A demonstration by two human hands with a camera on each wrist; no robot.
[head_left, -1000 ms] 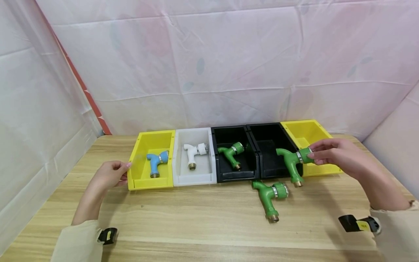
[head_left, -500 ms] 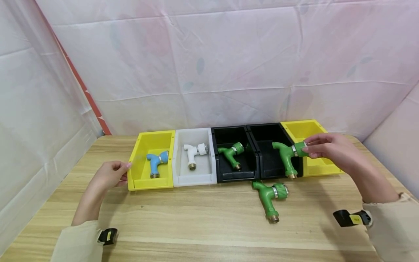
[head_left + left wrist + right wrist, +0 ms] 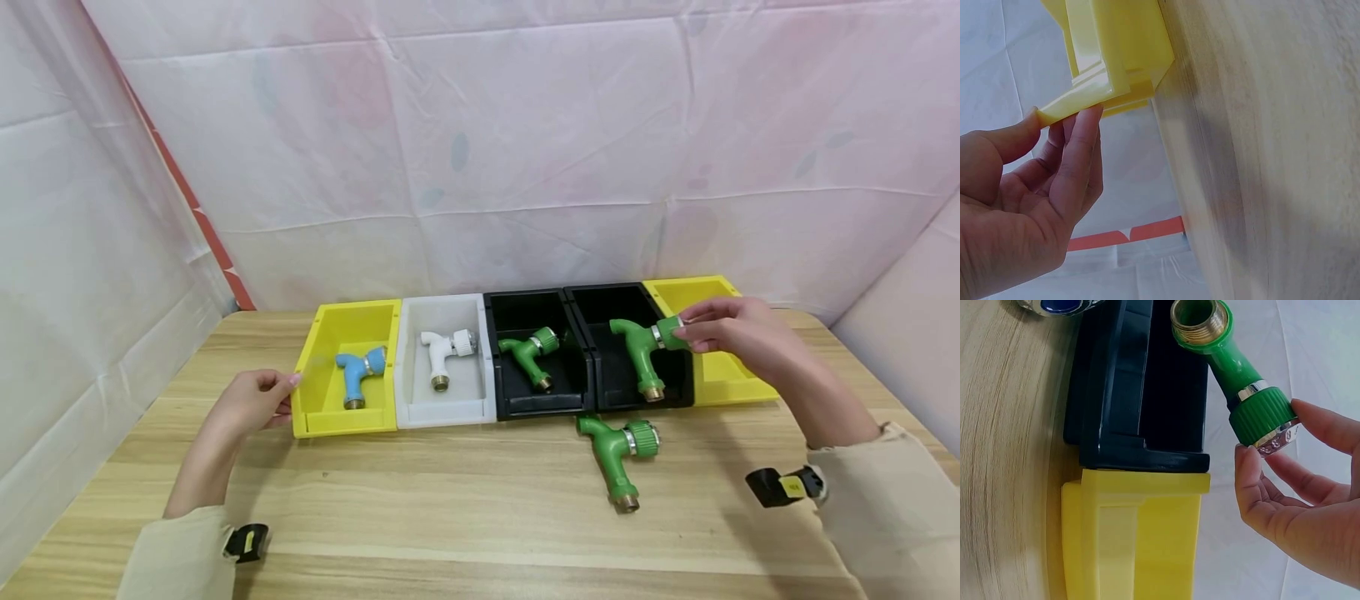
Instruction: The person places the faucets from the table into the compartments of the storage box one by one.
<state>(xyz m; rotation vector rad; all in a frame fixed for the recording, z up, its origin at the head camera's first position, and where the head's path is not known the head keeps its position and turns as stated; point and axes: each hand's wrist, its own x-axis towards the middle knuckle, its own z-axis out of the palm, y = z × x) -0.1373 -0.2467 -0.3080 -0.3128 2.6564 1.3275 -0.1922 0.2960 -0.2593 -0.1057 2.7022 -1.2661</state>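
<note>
Farther left than a second earlier, the held tap (image 3: 641,354) had moved with the right hand (image 3: 738,333) and now hung above the right black bin (image 3: 611,392), its spout pointing left and its brass thread downward. Right thumb and fingertips pinched the end of its ridged knob. Meanwhile the left hand (image 3: 251,404) had stayed put, thumb and fingers pinching the near corner of the left yellow bin (image 3: 345,321). Inside that bin lay a blue tap (image 3: 352,379); next came the white bin (image 3: 446,412) with a white tap (image 3: 438,358), then the left black bin (image 3: 540,406) with a small green tap (image 3: 527,358). Another green one, the loose tap (image 3: 617,458), lay on the table (image 3: 450,517) before the black bins (whether its spout touched them, I could not tell). At the row's right end stood the right yellow bin (image 3: 738,393), partly behind the right hand.
</note>
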